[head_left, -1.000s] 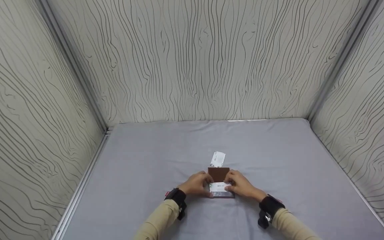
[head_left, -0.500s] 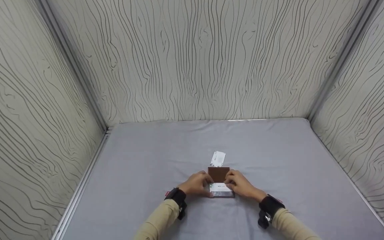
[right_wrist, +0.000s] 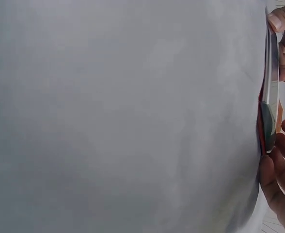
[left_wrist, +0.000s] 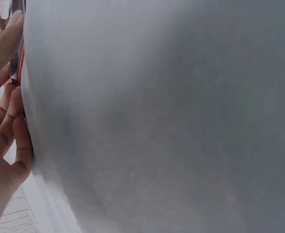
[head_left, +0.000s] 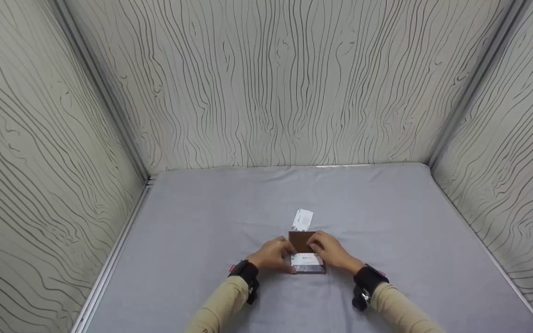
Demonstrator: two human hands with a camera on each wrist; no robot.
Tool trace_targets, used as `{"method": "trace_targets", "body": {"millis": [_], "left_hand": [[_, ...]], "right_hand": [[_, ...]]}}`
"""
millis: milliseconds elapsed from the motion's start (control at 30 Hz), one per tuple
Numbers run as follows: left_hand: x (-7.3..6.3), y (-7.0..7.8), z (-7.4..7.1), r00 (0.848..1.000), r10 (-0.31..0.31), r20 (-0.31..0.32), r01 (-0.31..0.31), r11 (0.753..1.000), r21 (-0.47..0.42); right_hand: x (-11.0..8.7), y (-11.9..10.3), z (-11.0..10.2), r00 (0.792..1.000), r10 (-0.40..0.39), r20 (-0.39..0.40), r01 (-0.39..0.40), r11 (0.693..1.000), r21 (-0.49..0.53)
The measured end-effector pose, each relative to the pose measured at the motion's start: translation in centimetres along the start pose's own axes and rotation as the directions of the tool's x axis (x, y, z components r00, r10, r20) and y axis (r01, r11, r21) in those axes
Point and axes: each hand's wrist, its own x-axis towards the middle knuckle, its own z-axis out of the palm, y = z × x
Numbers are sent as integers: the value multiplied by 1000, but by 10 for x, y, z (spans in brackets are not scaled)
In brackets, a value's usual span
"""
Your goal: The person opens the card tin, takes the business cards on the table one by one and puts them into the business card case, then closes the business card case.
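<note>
An unfolded card holder (head_left: 308, 268) lies on the grey cloth, its brown flap (head_left: 300, 240) toward the back. A white card (head_left: 304, 260) sits in its front part. My left hand (head_left: 273, 254) grips the holder's left side, thumb at the front corner and fingers by the fold. In the left wrist view, the left thumb (left_wrist: 6, 46) presses on the holder's edge. My right hand (head_left: 333, 252) has bent fingers over the flap's right part. Its fingers (right_wrist: 274, 177) touch the holder's right end in the right wrist view; whether they pinch anything is hidden.
A second white card (head_left: 302, 219) lies on the cloth just behind the flap. The grey cloth (head_left: 201, 222) covers the table. Wood-patterned panels (head_left: 266, 83) stand at the back and both sides.
The right hand has moved slightly up and left, from the card's right edge onto the flap. Its thumb has come off the card. The left hand stays put.
</note>
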Motion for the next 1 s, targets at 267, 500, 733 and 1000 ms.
{"method": "trace_targets", "body": {"millis": [267, 500, 733, 1000], "left_hand": [[2, 0, 2, 1000, 0, -4, 0, 1000, 1], [1, -1, 0, 1000, -11, -2, 11, 1000, -14], [-1, 1, 0, 999, 42, -9, -41, 998, 37], [0, -1, 1, 1000, 28, -6, -28, 999, 31]], "right_hand": [[20, 5, 4, 998, 64, -8, -64, 998, -4], [29, 8, 7, 995, 93, -39, -94, 995, -20], [33, 15, 13, 986, 127, -107, -135, 988, -72], [45, 21, 17, 966, 153, -209, -180, 977, -115]]}}
